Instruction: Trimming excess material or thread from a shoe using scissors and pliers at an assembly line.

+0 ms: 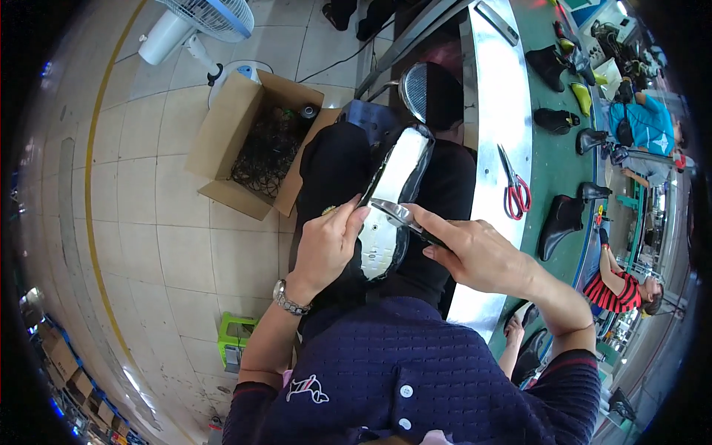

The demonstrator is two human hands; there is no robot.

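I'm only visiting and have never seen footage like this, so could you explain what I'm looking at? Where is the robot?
There is no robot: these are a person's own bare hands. The single, rounded picture comes from a wide fisheye camera on the person's head, looking down, so straight edges bend.

An upturned dark shoe lies over the lap, pale underside showing. The left hand has its fingertips at the shoe's edge; the right hand grips a metal-headed hand tool, perhaps pincers.

To the right, red-handled scissors lie on a metal ledge; beyond it, dark boots stand or lie on a green surface. On the left, an open cardboard box holds tangled black material.
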